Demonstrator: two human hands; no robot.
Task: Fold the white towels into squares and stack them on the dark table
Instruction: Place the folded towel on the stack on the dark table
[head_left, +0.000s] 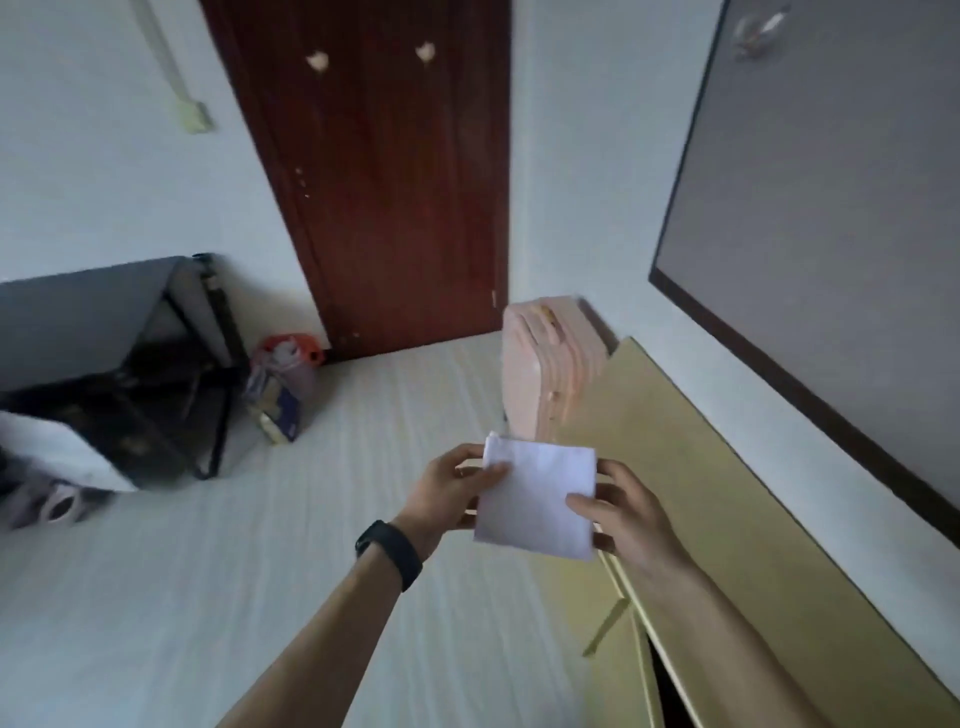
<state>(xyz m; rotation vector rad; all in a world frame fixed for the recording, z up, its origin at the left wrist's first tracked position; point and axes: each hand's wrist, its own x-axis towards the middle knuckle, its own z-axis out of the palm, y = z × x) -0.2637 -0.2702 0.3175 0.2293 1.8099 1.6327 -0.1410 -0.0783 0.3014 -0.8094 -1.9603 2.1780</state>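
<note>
Towel (537, 499) in the head view is already a neat white square, held in the air well right of the dark table (78, 322). The left hand (447, 493) pinches its left edge, the right hand (628, 514) its right, thumbs on top. Folding of this one looks done; carrying and stacking remain. No stack shows on that table; white cloth (57, 447) at its near edge may be more towels.

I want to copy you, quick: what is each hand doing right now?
Left hand: pinches the left edge of the folded white towel.
Right hand: pinches the same towel's right edge.
</note>
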